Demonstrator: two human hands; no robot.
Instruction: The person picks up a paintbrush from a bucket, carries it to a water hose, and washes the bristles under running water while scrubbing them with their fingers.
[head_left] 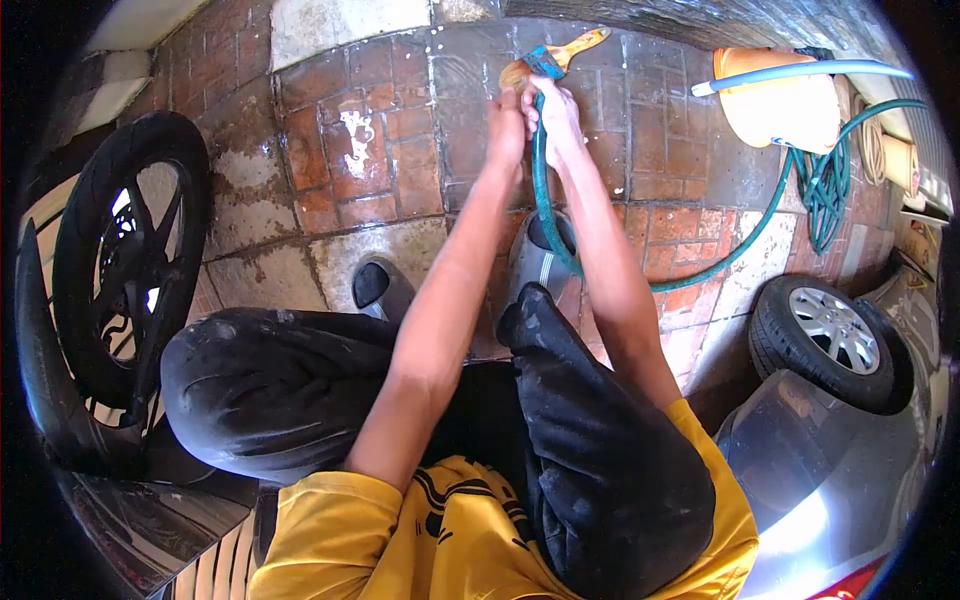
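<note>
I squat over wet brick paving with both arms stretched forward. My right hand [556,118] grips the end of a green garden hose [700,270], which runs back past my knee and off to the right. My left hand [507,125] is closed beside it, touching a paintbrush [555,58] with a wooden handle and dark bristles. The brush sticks out beyond my fingers toward the wall. My two hands press together around hose end and brush.
A motorcycle wheel [125,260] stands at the left. A grey car with its wheel [835,335] is at the lower right. An orange bucket [780,100] and coiled hose [825,190] sit at the upper right. My shoes [375,285] rest on the bricks.
</note>
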